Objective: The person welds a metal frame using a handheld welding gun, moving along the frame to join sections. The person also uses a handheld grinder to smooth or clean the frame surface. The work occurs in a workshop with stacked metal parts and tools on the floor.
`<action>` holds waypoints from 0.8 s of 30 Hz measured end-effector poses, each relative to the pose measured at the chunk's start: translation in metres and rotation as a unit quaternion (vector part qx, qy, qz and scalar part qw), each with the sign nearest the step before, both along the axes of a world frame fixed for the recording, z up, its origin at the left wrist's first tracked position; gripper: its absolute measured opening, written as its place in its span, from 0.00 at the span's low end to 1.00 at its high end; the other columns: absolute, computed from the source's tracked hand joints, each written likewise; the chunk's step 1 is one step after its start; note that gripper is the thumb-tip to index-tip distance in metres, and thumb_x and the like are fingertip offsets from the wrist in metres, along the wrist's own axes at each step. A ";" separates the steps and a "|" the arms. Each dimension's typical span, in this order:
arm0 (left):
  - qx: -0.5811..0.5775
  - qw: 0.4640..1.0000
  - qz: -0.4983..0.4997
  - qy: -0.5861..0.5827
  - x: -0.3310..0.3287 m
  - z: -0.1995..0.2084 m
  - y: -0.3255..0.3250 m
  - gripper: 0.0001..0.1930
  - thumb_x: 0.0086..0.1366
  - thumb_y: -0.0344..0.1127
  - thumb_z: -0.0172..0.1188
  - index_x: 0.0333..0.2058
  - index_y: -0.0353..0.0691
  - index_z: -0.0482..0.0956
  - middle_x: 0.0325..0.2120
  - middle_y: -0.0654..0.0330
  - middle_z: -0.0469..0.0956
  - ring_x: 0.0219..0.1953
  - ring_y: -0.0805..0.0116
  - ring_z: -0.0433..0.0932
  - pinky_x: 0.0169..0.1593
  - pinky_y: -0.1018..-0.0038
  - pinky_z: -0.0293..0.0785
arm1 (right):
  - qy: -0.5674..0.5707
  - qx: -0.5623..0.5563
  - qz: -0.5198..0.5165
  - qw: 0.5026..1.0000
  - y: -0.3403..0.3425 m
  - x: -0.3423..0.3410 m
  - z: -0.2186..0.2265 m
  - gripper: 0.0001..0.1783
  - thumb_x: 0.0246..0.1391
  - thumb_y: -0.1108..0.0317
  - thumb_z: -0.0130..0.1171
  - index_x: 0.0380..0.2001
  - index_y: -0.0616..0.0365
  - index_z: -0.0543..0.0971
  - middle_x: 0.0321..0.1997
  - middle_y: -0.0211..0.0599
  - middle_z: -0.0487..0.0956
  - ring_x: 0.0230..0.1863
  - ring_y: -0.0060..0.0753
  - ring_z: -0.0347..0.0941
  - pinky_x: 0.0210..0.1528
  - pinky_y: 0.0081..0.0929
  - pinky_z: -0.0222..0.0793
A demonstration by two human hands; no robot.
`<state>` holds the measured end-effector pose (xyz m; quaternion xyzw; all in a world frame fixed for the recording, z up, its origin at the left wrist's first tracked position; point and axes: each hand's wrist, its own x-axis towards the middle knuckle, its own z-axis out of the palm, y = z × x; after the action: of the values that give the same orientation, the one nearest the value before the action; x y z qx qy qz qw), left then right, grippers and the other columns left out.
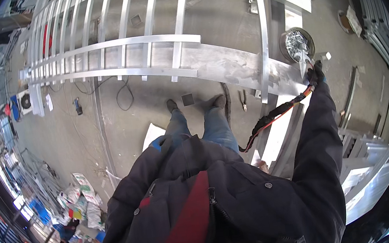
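My right arm reaches out to the far right. Its dark-gloved hand is closed round a tool whose kind I cannot make out, with an orange-and-black cable running back toward my legs. Just beyond the hand, a silvery pointed piece shows at the near rim of a round tub full of small shiny metal pieces. My left hand, in a blue glove, is low beside my left thigh, mostly covered by the sleeve. Its fingers are hidden. A white sheet shows just past it.
A slatted aluminium frame and a broad metal beam stretch across ahead of me. Pliers and a black cable loop lie on the floor. Metal profiles are stacked at right; bags are heaped at left.
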<state>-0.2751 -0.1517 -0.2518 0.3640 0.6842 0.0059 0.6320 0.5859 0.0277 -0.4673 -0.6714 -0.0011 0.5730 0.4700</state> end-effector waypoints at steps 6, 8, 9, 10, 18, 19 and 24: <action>-0.007 0.999 0.047 0.002 -0.002 -0.017 -0.014 0.30 0.68 0.55 0.62 0.58 0.36 0.79 0.52 0.51 0.83 0.56 0.61 0.80 0.60 0.66 0.74 | -0.109 -0.206 0.147 0.961 0.029 0.034 -0.030 0.40 0.52 0.33 0.65 0.62 0.41 0.70 0.38 0.41 0.77 0.24 0.40 0.73 0.23 0.40 0.70; -0.006 0.999 0.051 0.002 0.000 -0.017 -0.014 0.30 0.68 0.55 0.62 0.58 0.36 0.79 0.52 0.51 0.82 0.56 0.61 0.80 0.61 0.66 0.73 | -0.132 -0.234 0.175 0.947 0.036 0.042 -0.038 0.39 0.52 0.31 0.64 0.58 0.45 0.73 0.33 0.40 0.76 0.21 0.39 0.70 0.20 0.39 0.67; 0.006 0.998 0.058 -0.002 0.002 -0.015 -0.013 0.30 0.68 0.55 0.62 0.58 0.36 0.79 0.53 0.50 0.82 0.56 0.60 0.80 0.61 0.66 0.73 | -0.152 -0.249 0.185 0.939 0.039 0.043 -0.042 0.39 0.52 0.30 0.63 0.55 0.48 0.74 0.31 0.39 0.75 0.19 0.38 0.68 0.19 0.39 0.66; 0.013 0.998 0.059 -0.003 0.004 -0.011 -0.012 0.30 0.68 0.55 0.62 0.58 0.36 0.78 0.53 0.50 0.82 0.57 0.60 0.79 0.61 0.66 0.73 | -0.153 -0.244 0.184 0.940 0.040 0.043 -0.046 0.37 0.52 0.30 0.63 0.51 0.49 0.76 0.29 0.38 0.75 0.17 0.37 0.67 0.18 0.38 0.65; 0.036 0.999 0.026 -0.025 -0.003 -0.026 -0.021 0.27 0.71 0.52 0.59 0.57 0.34 0.78 0.50 0.48 0.82 0.53 0.57 0.81 0.58 0.65 0.75 | -0.366 -0.091 0.240 0.895 0.031 -0.001 -0.030 0.30 0.56 0.40 0.65 0.45 0.57 0.82 0.34 0.39 0.80 0.32 0.39 0.75 0.34 0.39 0.70; 0.080 0.996 -0.021 -0.031 -0.007 -0.043 -0.020 0.27 0.71 0.51 0.58 0.57 0.33 0.78 0.49 0.48 0.83 0.51 0.57 0.81 0.57 0.65 0.76 | -0.547 -0.140 0.261 0.783 0.025 -0.004 -0.018 0.30 0.55 0.45 0.67 0.50 0.60 0.82 0.45 0.46 0.85 0.45 0.46 0.80 0.47 0.44 0.75; 0.008 1.000 0.027 0.006 -0.011 -0.078 -0.025 0.27 0.72 0.52 0.58 0.57 0.34 0.79 0.47 0.46 0.83 0.50 0.56 0.82 0.56 0.64 0.77 | -0.467 -0.221 0.282 0.809 0.025 -0.029 0.035 0.25 0.54 0.45 0.63 0.45 0.53 0.87 0.43 0.47 0.87 0.46 0.52 0.82 0.50 0.47 0.74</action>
<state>-0.2865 -0.1767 -0.3299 0.3506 0.6975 0.0262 0.6244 0.5565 0.0526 -0.4325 -0.9140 -0.2826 0.2826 0.0698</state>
